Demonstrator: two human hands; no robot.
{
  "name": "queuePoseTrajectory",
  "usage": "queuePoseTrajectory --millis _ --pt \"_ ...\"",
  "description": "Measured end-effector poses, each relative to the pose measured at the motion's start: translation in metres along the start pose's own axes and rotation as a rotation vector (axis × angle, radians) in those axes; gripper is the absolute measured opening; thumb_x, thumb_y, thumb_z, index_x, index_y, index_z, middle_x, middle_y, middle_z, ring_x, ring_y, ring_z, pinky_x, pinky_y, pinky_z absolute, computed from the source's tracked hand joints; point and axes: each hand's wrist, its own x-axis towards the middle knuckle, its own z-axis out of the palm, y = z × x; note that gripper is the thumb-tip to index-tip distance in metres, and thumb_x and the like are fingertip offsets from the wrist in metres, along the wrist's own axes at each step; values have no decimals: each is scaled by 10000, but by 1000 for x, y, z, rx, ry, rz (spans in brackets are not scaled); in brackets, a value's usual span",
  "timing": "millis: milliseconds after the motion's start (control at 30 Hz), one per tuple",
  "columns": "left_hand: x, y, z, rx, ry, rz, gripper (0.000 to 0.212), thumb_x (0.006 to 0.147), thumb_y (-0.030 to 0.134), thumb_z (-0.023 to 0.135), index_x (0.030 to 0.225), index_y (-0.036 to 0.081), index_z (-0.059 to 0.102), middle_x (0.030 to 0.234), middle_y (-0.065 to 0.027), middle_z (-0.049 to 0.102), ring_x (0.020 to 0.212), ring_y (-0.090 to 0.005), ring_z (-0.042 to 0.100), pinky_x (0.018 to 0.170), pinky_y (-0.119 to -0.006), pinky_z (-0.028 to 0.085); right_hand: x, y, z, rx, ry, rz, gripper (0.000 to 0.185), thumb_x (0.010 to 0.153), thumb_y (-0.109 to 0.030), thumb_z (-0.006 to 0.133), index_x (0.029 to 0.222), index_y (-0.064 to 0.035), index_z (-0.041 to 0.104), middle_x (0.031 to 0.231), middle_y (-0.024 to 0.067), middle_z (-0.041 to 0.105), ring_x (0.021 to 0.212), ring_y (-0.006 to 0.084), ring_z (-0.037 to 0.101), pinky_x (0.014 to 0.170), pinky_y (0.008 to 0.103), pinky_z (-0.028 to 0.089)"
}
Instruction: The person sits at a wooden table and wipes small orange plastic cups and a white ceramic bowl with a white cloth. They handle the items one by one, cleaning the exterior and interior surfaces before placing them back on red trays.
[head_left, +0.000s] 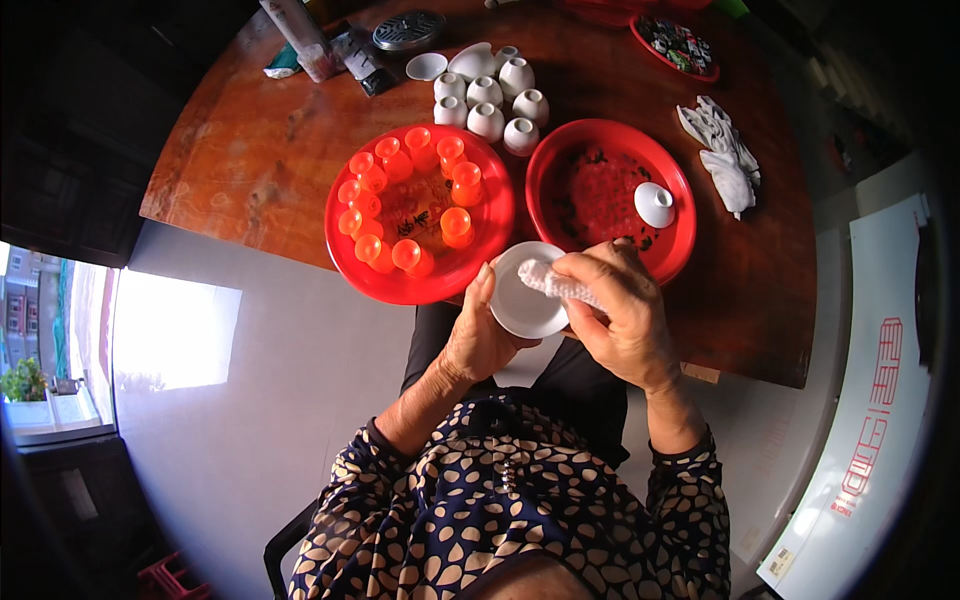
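My left hand (480, 330) grips a white bowl-shaped cup (517, 304) by its side, its opening turned up towards me. A bunched white textured cloth (559, 285) is pinched in my right hand (619, 311), and its end lies over the cup's inside. Behind my right hand, a red basin (536, 187) holds dark wet-looking bits and a white knobbed lid (654, 205). To the left, a red round tray (341, 262) carries a ring of small orange stemmed cups (456, 223).
Several white cups (485, 120) stand upside down behind the tray, beside a small white dish (427, 67). A crumpled white cloth (724, 157) lies right of the basin. Farther back are a round metal strainer-like item (409, 30), packets (360, 60) and a red dish of small wrapped items (675, 49).
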Motion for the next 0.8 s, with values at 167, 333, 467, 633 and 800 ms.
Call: queuePoseTrajectory --millis 167,333,467,633,800 --pt "5 3 14 74 -111 76 664 883 632 420 1351 167 349 1320 -78 437 1199 -238 470 939 -443 454 -1 7 11 -575 -173 -220 96 706 -112 627 788 -62 623 859 48 557 806 195 506 640 322 386" --pt "9 3 12 141 -94 197 649 895 596 447 1322 118 348 1269 -103 458 1170 -225 482 939 -427 450 -6 1 9 -492 -318 -135 71 713 -96 614 775 -61 622 775 45 568 840 212 516 691 360 400" --pt "9 2 7 107 -97 236 594 917 545 469 1308 112 354 1240 -109 473 1155 -224 488 949 -391 445 -11 -1 13 -353 -327 -80 84 721 -74 612 804 -62 611 737 41 576 850 229 533 735 377 412" --pt "9 2 11 42 -84 277 571 933 518 474 1301 99 353 1220 -112 481 1122 -218 509 932 -365 457 -11 -8 23 -73 -211 19 204 758 4 628 959 -25 648 874 76 652 827 260 567 764 388 433" --pt "6 3 6 89 -115 282 606 920 538 487 1305 92 345 1215 -112 483 1113 -219 514 895 -364 481 -18 4 19 -16 -285 -102 191 756 -32 607 944 -11 637 822 54 632 796 232 535 743 373 434"
